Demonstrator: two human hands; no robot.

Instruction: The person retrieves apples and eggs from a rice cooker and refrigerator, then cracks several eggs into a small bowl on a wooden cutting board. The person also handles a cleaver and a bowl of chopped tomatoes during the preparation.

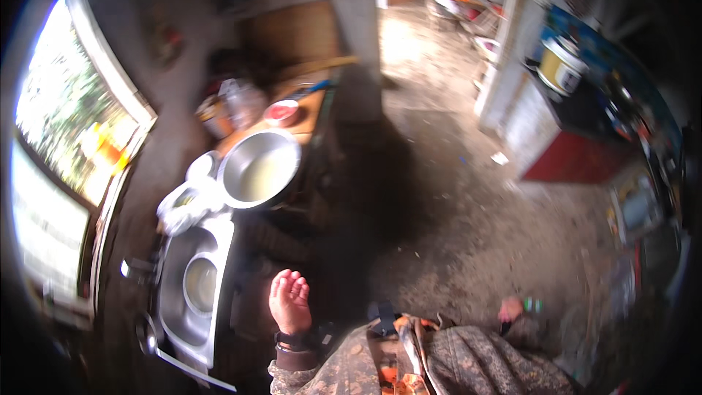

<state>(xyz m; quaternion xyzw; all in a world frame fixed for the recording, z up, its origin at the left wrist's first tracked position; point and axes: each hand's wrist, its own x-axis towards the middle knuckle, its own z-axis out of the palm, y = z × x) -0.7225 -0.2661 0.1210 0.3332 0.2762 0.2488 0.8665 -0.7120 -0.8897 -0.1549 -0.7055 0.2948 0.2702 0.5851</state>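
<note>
My left hand [291,302] is raised palm up at the lower middle, fingers slightly curled and empty, with a dark band on the wrist. It is to the right of a stainless steel sink [225,263], in which a metal bowl [201,284] with liquid sits. My right hand [511,310] hangs low at my right side, blurred; a small green and white object [532,305] shows beside it, and I cannot tell whether the hand holds it. Beyond the sink stands a large metal basin [274,162] with pale liquid at its bottom, near a small bowl with red contents [282,113].
Plastic bags [241,101] lie on the wooden counter [315,115]. A window [71,104] is at the left. Across the worn floor [471,214] stands a dark-topped counter [587,120] with a white and yellow bucket [561,65]. A doorway opens at the top.
</note>
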